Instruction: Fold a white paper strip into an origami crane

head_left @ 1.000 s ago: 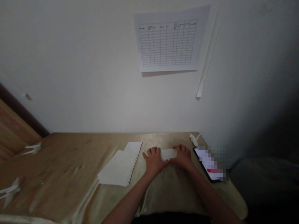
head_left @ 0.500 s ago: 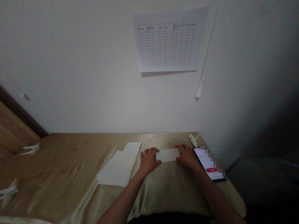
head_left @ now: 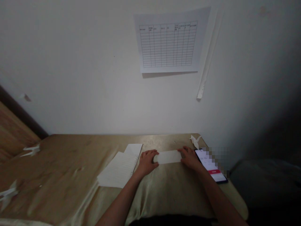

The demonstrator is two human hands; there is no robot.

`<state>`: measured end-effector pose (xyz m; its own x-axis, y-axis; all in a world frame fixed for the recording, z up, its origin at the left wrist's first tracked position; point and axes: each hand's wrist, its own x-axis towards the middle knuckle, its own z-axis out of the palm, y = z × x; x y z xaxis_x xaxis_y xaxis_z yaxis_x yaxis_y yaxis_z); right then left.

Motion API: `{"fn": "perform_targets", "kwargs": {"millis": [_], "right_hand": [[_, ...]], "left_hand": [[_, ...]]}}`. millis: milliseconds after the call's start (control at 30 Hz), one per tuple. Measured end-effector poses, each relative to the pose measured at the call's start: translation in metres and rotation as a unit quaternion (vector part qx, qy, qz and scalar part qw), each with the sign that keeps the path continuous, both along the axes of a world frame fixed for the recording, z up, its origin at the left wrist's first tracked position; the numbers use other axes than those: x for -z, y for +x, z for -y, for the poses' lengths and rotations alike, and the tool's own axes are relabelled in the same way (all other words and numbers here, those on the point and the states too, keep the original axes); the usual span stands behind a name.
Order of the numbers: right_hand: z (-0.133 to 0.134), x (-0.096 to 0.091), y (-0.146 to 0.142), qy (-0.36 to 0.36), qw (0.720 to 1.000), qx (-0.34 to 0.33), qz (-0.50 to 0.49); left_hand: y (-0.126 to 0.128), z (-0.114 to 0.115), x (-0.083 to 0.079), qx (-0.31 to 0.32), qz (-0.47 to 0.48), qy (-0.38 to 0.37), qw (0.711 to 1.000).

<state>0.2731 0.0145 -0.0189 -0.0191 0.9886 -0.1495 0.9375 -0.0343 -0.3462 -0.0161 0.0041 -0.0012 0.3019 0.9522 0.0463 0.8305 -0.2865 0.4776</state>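
A white strip of paper (head_left: 169,157) lies flat on the cloth-covered table, its long side running across. My left hand (head_left: 147,161) is at its left end, thumb and forefinger spread apart by the two corners. At the opposite end, my right hand (head_left: 188,158) has its thumb and fingertips apart at the strip's edge. Both hands look open, with fingertips at the paper rather than gripping it. Left of my left hand lie lined loose-leaf sheets (head_left: 118,169) with punched holes. A phone (head_left: 211,166) with a lit screen is beside my right forearm.
A folded paper bird (head_left: 195,141) sits at the far right corner. More folded paper shapes (head_left: 32,150) lie at the left, one of them (head_left: 9,195) near the front. A printed table sheet (head_left: 168,44) hangs on the wall behind the table (head_left: 70,188).
My hands have slid slightly outward, the left one leftward and the right one a little rightward. More of both ends of the paper strip shows now.
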Motion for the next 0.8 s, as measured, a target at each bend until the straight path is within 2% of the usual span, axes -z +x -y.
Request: {"fn": "perform_targets", "kwargs": {"millis": [200,300,600,800], "right_hand": [[0.005,0.005,0.0,0.057,0.998,-0.017,0.016],[0.008,0.005,-0.002,0.075,0.997,-0.003,0.01],[0.021,-0.003,-0.01,0.077,0.997,0.009,0.005],[0.019,-0.005,-0.01,0.076,0.997,0.0,-0.01]], "left_hand": [[0.002,0.006,-0.001,-0.005,0.003,0.02,1.0],[0.002,0.006,0.002,-0.008,0.011,0.032,0.999],[-0.002,-0.004,0.006,0.003,0.017,0.049,0.999],[-0.004,-0.008,0.005,0.003,0.004,0.046,0.999]]}}
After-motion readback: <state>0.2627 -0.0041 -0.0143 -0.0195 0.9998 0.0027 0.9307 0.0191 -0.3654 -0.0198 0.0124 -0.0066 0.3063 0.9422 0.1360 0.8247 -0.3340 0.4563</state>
